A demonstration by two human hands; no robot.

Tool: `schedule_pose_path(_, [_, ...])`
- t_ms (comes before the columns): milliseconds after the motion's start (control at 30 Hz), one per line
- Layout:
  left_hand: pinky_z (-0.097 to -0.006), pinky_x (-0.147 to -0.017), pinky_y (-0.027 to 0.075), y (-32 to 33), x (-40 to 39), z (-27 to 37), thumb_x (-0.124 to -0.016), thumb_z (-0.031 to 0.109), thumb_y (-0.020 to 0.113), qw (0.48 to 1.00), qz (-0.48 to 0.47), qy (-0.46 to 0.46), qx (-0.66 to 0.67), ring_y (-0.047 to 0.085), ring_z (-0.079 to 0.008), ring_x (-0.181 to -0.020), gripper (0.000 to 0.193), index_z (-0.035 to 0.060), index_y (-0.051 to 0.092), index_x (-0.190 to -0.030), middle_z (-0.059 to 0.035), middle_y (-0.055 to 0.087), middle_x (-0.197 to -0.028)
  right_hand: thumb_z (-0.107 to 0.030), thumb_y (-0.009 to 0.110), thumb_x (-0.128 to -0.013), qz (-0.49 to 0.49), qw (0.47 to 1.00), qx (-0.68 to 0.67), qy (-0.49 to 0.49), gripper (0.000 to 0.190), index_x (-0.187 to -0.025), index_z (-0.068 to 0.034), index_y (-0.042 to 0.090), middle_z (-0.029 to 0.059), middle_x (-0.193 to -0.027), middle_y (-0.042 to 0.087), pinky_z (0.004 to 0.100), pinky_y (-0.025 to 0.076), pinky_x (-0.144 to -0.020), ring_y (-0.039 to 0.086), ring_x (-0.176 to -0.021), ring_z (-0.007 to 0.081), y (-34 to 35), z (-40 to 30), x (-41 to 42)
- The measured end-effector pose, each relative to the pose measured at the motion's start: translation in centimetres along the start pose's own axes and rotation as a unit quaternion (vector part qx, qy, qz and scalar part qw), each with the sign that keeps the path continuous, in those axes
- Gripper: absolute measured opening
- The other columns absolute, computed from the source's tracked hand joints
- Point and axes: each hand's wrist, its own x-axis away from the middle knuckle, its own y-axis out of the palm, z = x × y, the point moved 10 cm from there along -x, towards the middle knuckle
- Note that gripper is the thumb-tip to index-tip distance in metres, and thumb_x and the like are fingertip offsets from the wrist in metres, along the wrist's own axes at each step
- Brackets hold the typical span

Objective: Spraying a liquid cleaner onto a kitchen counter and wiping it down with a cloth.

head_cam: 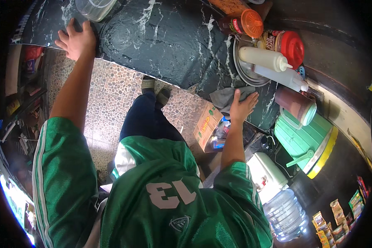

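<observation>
My left hand [77, 40] rests on the near edge of a dark, white-veined countertop [170, 37], its fingers spread and nothing in its grasp. Just beyond its fingertips stands a clear plastic container [96, 9], cut off by the top of the picture. On the right, my right hand [243, 105] lies flat over a crumpled grey cloth [220, 97], fingers extended and slightly apart. The cloth shows on both sides of the hand; its part beneath the palm is hidden. Wet-looking shine covers parts of the countertop.
A round metal tray [251, 79] holds a white squeeze bottle [260, 58]. Nearby stand a red-lidded jar [291, 49], an orange-lidded jar [252, 23] and a brown-filled pitcher [293, 104]. Below are a cardboard box [208, 127], a green cooler [300, 139] and a water bottle [285, 214].
</observation>
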Motion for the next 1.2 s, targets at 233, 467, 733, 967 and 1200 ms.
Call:
schedule_pose_path(233, [-0.0658,-0.116,0.032,-0.1,0.2,0.3,-0.084,0.060,0.063,1.000,0.000,0.000,0.014,0.012,-0.0372,-0.160,0.067,0.0395,0.054,-0.148,-0.0100,0.028,-0.170,-0.081,0.052,-0.091,0.049,0.996,0.068,-0.029,0.120,-0.164,0.005,0.011,0.0255,-0.172,0.015,0.0640,0.014,-0.125,0.010,-0.160,0.0424,0.9,-2.4,0.9])
schedule_pose_path(467, [-0.0659,-0.116,0.032,-0.4,0.3,0.3,-0.085,0.059,0.063,1.000,0.002,0.009,0.005,0.012,-0.0396,-0.159,0.067,0.0375,0.053,-0.148,-0.0108,0.028,-0.169,-0.072,0.048,-0.098,0.058,0.993,0.098,-0.012,0.109,-0.164,0.007,0.011,0.0271,-0.171,0.015,0.0627,0.014,-0.126,0.012,-0.160,0.0415,1.8,-8.4,2.7])
schedule_pose_path(733, [-0.0656,-0.116,0.032,-0.3,0.3,0.8,-0.088,0.057,0.062,1.000,-0.002,0.012,-0.006,0.011,-0.0401,-0.160,0.066,0.0374,0.051,-0.150,-0.0111,0.027,-0.169,-0.061,0.043,-0.105,0.079,0.997,-0.008,0.000,0.091,-0.164,0.005,0.019,0.0272,-0.170,0.021,0.0644,0.017,-0.124,0.018,-0.159,0.0420,1.5,-9.1,2.9])
schedule_pose_path(967, [-0.0648,-0.116,0.033,-0.5,0.4,0.6,-0.088,0.057,0.062,1.000,-0.004,0.008,-0.016,0.012,-0.0390,-0.160,0.066,0.0375,0.051,-0.150,-0.0106,0.027,-0.170,-0.065,0.053,-0.100,0.036,0.998,0.056,0.007,0.098,-0.165,0.001,0.020,0.0272,-0.171,0.013,0.0690,0.019,-0.122,0.016,-0.158,0.0462,0.7,-8.1,4.7])
schedule_pose_path(1200, [-0.0636,-0.116,0.033,0.0,0.1,0.3,-0.086,0.062,0.061,1.000,0.000,0.000,-0.012,0.013,-0.0364,-0.160,0.068,0.0402,0.051,-0.150,-0.0078,0.027,-0.171,-0.056,0.039,-0.109,0.090,0.995,0.018,0.029,0.078,-0.165,-0.005,0.024,0.0195,-0.171,0.023,0.0615,0.022,-0.124,0.022,-0.156,0.0470,1.9,-8.7,4.4])
